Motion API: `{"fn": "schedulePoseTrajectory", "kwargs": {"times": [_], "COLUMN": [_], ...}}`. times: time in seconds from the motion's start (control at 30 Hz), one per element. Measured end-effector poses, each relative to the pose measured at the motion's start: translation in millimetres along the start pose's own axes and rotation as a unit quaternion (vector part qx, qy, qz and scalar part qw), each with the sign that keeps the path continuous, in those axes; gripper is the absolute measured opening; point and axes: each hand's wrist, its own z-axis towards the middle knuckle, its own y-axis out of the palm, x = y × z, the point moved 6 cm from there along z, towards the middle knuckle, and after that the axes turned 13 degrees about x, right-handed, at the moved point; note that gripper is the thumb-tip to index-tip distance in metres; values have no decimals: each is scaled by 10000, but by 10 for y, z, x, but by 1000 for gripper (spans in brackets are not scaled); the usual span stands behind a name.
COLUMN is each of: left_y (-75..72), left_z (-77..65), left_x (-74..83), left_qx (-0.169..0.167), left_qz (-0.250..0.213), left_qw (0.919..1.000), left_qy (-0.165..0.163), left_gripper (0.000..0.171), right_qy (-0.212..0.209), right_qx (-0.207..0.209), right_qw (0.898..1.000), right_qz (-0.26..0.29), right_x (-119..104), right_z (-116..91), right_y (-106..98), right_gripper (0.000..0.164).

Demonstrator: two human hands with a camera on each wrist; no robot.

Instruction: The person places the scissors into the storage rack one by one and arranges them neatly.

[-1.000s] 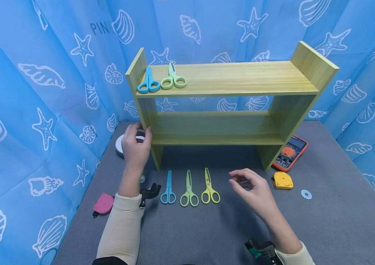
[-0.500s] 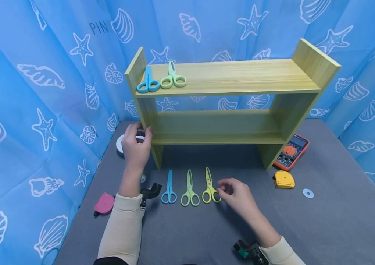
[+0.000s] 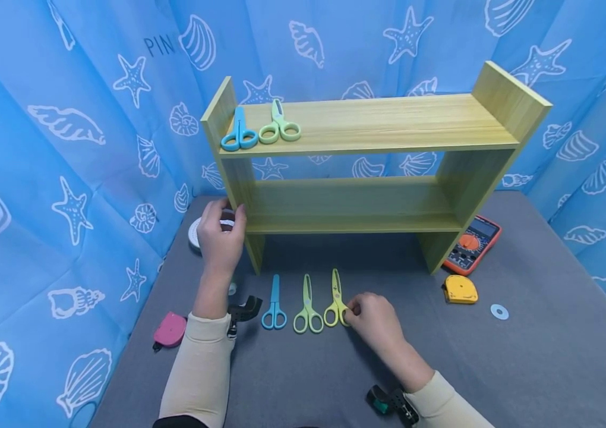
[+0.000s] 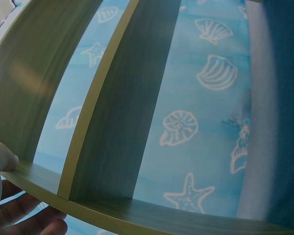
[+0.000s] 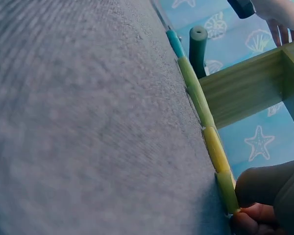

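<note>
Left hand (image 3: 220, 238): gripping the left side panel of the shelf unit (image 3: 388, 122), the thumb lying along the inner face and the fingers curling behind the outer side, as the left wrist view is showing.

Right hand (image 3: 375, 318): pinching the right handle loop of the yellow scissors (image 3: 336, 301) between thumb and fingers; little gap is showing.

Yellow scissors: lying on the grey desk (image 3: 303, 380), near side of the shelf unit, blades pointing to the far side; forming the right end of a row of three.

Green scissors (image 3: 308, 306): lying just left of the yellow pair, pointing the same way.

Blue scissors (image 3: 274, 297): lying at the left end of that row.

Shelf unit, wood-grained, two boards: standing on the far part of the desk. Its top board is carrying, at the left end, a second blue pair (image 3: 239, 122) and, just right of it, a second green pair (image 3: 278, 123).

Pink tape measure (image 3: 170, 330): lying near left.

White round item (image 3: 194, 235): sitting far left, partly hiding behind the left hand.

Orange-edged multimeter (image 3: 471, 246): resting far right, partly behind the right side panel.

Yellow tape measure (image 3: 460, 289): lying nearer than the multimeter.

Pale blue ring (image 3: 494, 312): lying right of the yellow tape measure.

Blue shell-patterned curtain (image 3: 105, 160): hanging behind everything.
</note>
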Motion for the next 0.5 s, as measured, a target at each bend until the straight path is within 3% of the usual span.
{"fn": "schedulePoseTrajectory", "kwargs": {"times": [0.5], "left_y": [5], "left_z": [1], "left_x": [-9], "left_qx": [67], "left_qz": [-2], "left_qw": [10000], "left_qy": [19], "left_gripper": [20], "right_qy": [686], "right_qx": [-330], "right_qw": [9968], "right_qz": [262], "right_x": [50], "right_z": [-65], "right_y": [-311], "right_gripper": [1]}}
